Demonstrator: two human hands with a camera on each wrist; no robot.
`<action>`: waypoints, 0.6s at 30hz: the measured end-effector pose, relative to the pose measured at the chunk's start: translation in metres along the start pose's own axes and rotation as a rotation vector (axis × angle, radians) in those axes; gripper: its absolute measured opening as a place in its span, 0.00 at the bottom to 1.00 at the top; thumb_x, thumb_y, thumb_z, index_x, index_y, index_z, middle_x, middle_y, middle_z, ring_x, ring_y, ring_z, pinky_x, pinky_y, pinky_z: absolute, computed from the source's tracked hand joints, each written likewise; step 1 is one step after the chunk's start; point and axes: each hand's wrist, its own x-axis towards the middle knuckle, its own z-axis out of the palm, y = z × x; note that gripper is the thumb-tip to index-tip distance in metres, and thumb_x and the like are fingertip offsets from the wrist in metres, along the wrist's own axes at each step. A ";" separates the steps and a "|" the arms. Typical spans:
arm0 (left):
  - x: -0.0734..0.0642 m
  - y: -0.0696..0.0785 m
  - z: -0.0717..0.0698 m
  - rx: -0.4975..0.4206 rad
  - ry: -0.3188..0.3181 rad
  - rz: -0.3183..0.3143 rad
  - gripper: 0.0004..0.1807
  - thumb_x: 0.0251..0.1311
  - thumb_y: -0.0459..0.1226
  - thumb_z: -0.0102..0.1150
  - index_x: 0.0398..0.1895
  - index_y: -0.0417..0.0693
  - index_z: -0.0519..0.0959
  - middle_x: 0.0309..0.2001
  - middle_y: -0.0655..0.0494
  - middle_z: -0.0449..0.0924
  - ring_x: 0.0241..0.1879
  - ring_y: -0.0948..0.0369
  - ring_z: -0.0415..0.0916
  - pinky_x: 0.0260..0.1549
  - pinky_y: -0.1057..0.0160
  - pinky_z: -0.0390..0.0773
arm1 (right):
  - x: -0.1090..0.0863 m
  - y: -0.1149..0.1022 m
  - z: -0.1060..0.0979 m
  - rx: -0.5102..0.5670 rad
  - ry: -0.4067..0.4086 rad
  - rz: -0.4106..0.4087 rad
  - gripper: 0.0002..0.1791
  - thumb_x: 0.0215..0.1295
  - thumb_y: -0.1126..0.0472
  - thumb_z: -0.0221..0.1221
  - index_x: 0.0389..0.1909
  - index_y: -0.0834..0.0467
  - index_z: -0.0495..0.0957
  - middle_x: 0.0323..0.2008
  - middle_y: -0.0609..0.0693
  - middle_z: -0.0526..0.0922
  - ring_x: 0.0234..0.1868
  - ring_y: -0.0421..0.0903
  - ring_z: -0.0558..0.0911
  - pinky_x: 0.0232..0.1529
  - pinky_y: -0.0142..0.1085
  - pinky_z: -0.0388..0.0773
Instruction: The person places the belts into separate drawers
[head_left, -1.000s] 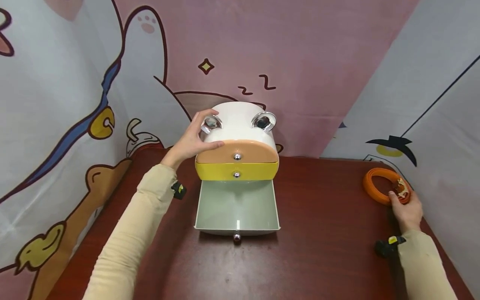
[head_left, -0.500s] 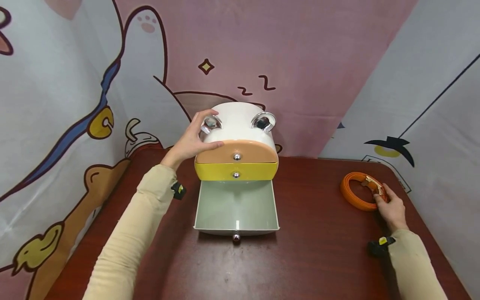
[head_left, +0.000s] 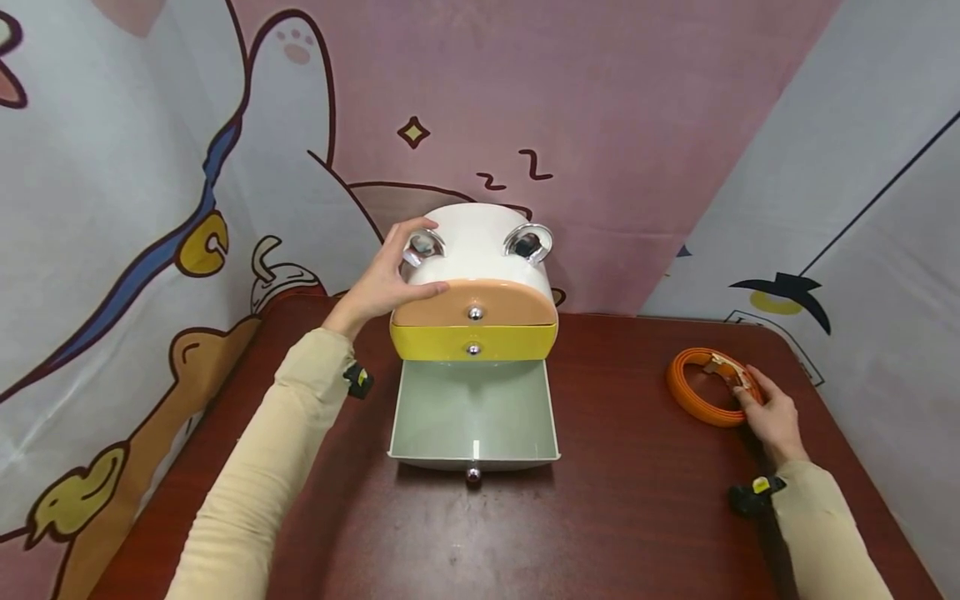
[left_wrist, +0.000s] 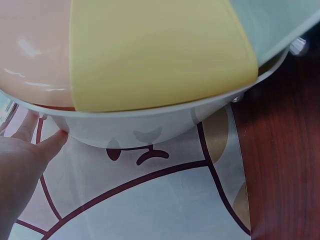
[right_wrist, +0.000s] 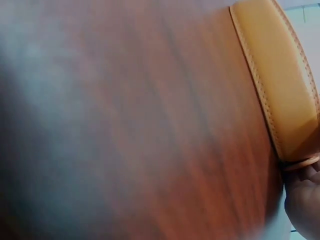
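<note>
A small drawer cabinet [head_left: 480, 225] with a white rounded top and two silver ring-like eyes stands on the table. Its orange drawer [head_left: 435, 308] and yellow drawer [head_left: 427, 342] are in; the pale green bottom drawer [head_left: 476, 408] is pulled out, and nothing shows inside it. My left hand [head_left: 378, 287] grips the cabinet's upper left, thumb by the orange drawer's edge and index finger over the left eye; some fingers are hidden. At the right, my right hand [head_left: 772, 412] pinches a coiled orange belt [head_left: 693, 406] by its gold buckle side. The right wrist view shows the belt's stitched edge [right_wrist: 277, 75].
The dark red wooden table [head_left: 622, 500] has a fabric backdrop [head_left: 600, 125] with cartoon prints behind it and at both sides. The open drawer juts forward from the cabinet, its silver knob [head_left: 473, 475] at the front.
My right hand has brought the coiled belt leftward from the table's right edge, with less movement in the last half second. The left hand and cabinet have kept their places.
</note>
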 end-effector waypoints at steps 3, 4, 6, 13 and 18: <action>0.001 0.000 0.000 -0.001 -0.003 -0.005 0.42 0.48 0.30 0.72 0.67 0.40 0.60 0.62 0.39 0.57 0.61 0.43 0.56 0.60 0.45 0.56 | -0.001 0.000 0.000 -0.015 0.007 -0.015 0.33 0.74 0.50 0.47 0.74 0.59 0.52 0.67 0.73 0.56 0.64 0.69 0.60 0.61 0.59 0.57; 0.001 0.000 0.000 -0.001 -0.003 -0.010 0.42 0.48 0.30 0.72 0.67 0.40 0.60 0.62 0.40 0.57 0.60 0.45 0.56 0.60 0.45 0.56 | -0.001 0.000 0.001 -0.027 0.008 -0.020 0.33 0.74 0.50 0.47 0.74 0.59 0.53 0.67 0.73 0.58 0.62 0.69 0.61 0.60 0.57 0.59; 0.000 0.000 0.000 -0.002 -0.005 -0.014 0.42 0.48 0.30 0.72 0.67 0.40 0.60 0.62 0.40 0.57 0.60 0.46 0.56 0.60 0.45 0.56 | -0.002 0.000 0.001 -0.048 0.011 -0.030 0.32 0.74 0.50 0.48 0.73 0.58 0.54 0.65 0.73 0.60 0.61 0.68 0.63 0.58 0.54 0.63; 0.001 0.000 0.000 -0.004 -0.010 -0.013 0.42 0.49 0.30 0.72 0.67 0.41 0.60 0.63 0.41 0.57 0.62 0.44 0.55 0.60 0.44 0.55 | -0.008 -0.008 0.007 -0.086 0.015 -0.106 0.31 0.73 0.51 0.50 0.72 0.59 0.59 0.61 0.73 0.66 0.58 0.66 0.68 0.46 0.30 0.68; 0.000 0.001 -0.002 -0.007 -0.006 -0.019 0.42 0.49 0.30 0.72 0.67 0.41 0.60 0.63 0.41 0.57 0.62 0.45 0.55 0.61 0.44 0.55 | -0.011 -0.020 0.017 -0.078 0.022 -0.217 0.30 0.72 0.53 0.53 0.70 0.61 0.63 0.59 0.73 0.70 0.53 0.59 0.72 0.36 0.19 0.62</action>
